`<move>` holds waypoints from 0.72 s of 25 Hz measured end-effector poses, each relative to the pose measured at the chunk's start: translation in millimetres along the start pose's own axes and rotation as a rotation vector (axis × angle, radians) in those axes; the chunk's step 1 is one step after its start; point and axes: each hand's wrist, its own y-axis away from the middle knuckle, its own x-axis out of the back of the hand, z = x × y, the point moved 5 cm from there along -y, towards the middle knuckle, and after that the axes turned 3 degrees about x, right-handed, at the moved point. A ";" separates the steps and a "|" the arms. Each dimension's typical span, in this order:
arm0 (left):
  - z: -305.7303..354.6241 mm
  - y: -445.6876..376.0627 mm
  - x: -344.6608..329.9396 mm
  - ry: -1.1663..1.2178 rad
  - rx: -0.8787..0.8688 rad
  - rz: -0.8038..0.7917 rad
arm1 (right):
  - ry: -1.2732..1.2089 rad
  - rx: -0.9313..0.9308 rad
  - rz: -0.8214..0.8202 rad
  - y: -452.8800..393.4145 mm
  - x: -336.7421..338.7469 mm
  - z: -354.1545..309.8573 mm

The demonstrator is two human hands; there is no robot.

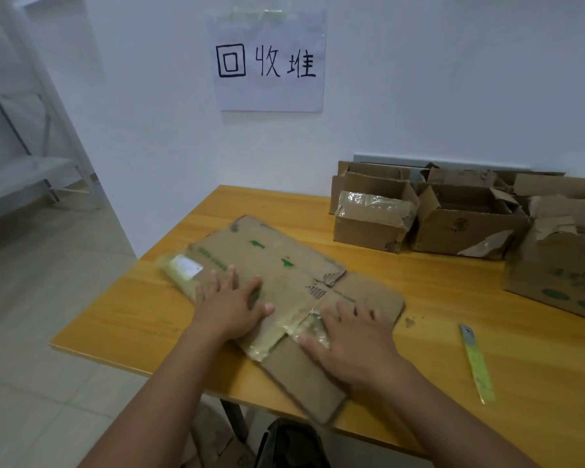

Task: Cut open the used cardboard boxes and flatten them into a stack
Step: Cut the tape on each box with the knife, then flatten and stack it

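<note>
1. Wooden and yellow-orange, the table (419, 298) fills the lower right of our view, its far edge against a white wall (419, 79).
2. On that wall we see a paper sign (267, 59) with three handwritten black characters, taped at the top.
3. At the far left stands a white metal shelf (24, 136) on a pale tiled floor (41, 332).
4. On the right half of the table, near the wall, we count several unflattened cardboard boxes (466, 221), their flaps open and torn, some with shiny tape; the nearest one at the right edge has green print on its side.
5. In front of us lies the flattened cardboard box (284, 275), spread flat on the table at an angle, with green markings, strips of yellowish tape and a white label at its left end. One near flap overhangs the table's front edge.
6. Our left hand (232, 305) lies palm down on the left part of the flattened box, fingers straight and spread, pressing it, gripping nothing.
7. Our right hand (348, 342) lies the same way on the taped near part, fingers spread and flat, pressing, holding nothing.
8. To the right of the right hand, well apart from it, a yellow-green utility knife (477, 363) lies on the bare table, touched by neither hand.
9. Between the flattened box and the knife we see a small cardboard scrap (410, 321).
</note>
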 end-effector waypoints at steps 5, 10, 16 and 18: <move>4.2 19.7 1.3 0.065 0.092 0.224 | -0.118 0.251 -0.016 4.1 -6.2 -40.3; 6.2 35.5 -27.2 0.138 0.186 0.048 | -0.268 -0.226 -0.015 -30.3 -18.1 22.0; 5.4 34.1 -16.6 0.266 0.217 0.081 | -0.156 -0.231 0.079 -41.8 -16.1 11.2; 1.5 35.9 -8.2 0.361 0.240 0.122 | -0.320 -0.318 0.032 -47.0 -4.0 16.9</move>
